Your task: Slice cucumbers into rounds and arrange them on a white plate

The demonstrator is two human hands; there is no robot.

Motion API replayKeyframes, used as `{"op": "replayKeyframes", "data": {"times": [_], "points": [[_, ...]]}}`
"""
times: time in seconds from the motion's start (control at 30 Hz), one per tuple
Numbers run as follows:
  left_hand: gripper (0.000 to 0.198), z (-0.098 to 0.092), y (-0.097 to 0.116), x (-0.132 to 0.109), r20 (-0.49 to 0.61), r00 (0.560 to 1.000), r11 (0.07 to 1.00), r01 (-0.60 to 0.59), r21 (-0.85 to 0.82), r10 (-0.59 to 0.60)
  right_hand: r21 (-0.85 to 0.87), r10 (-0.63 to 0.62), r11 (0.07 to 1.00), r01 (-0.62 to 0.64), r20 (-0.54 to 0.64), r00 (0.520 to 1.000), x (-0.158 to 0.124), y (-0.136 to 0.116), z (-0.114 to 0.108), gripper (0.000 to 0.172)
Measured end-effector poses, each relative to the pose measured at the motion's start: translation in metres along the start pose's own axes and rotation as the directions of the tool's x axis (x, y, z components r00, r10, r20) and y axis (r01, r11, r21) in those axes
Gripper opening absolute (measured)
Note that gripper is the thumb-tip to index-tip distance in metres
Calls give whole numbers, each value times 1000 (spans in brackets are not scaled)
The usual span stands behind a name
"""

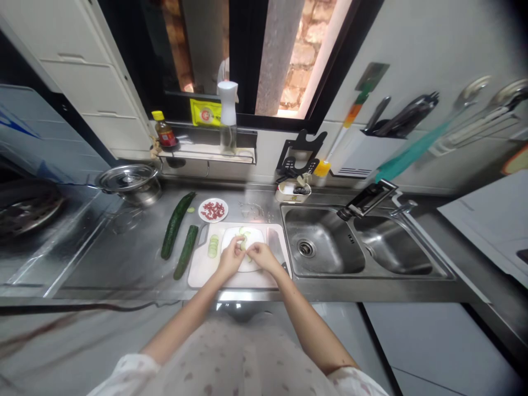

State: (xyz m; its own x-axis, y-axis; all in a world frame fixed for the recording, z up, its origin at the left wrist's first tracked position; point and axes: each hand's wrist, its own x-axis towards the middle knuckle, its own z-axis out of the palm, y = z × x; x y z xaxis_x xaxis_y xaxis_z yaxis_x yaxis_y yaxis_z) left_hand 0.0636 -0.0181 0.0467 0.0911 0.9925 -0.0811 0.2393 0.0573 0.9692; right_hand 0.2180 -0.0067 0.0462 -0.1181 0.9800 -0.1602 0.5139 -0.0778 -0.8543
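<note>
Over a square white plate [250, 267], my left hand [231, 257] and my right hand [264, 257] meet with fingertips pinched. A pale green cucumber slice [243, 242] shows at the left fingertips; the right fingertips seem to touch its lower end, though their hold is partly hidden. Other cucumber pieces lie on the plate. It rests on a light cutting board [202, 272], where a short row of cucumber slices [213, 247] lies left of the plate. A knife [274, 240] lies along the board's right side. Left of the board are a whole cucumber [176, 225] and a cut cucumber [186, 253].
Behind the board stands a round plate of chopped red pieces [213, 210]. A lidded steel pot [136, 184] is at the back left. To the right, a double sink [324, 242] has a black faucet [367, 199]. A small caddy [292, 192] sits behind it.
</note>
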Motion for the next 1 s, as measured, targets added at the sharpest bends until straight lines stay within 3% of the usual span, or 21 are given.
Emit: {"op": "replayKeyframes", "data": {"times": [0.2,0.37,0.5,0.67,0.87,1.0], "points": [[38,17,-21,15,94,993,974,49,222,-72,-189,165,969,-160,10,986,-3,15,-1,15],[38,28,-20,27,182,973,852,26,523,-141,-473,241,855,-212,-1,971,-6,11,-1,19],[36,33,-16,31,223,962,755,-26,655,-160,-631,246,750,-200,-14,969,-8,7,2,26],[33,33,-14,30,258,961,670,-128,732,-98,-716,230,675,-175,-20,973,-11,7,7,26],[29,26,-22,23,261,965,640,-184,746,-26,-757,131,649,-75,14,991,-26,10,11,27],[28,25,-29,22,271,962,612,-201,764,-22,-794,150,605,-54,47,988,-34,10,15,32]]}}
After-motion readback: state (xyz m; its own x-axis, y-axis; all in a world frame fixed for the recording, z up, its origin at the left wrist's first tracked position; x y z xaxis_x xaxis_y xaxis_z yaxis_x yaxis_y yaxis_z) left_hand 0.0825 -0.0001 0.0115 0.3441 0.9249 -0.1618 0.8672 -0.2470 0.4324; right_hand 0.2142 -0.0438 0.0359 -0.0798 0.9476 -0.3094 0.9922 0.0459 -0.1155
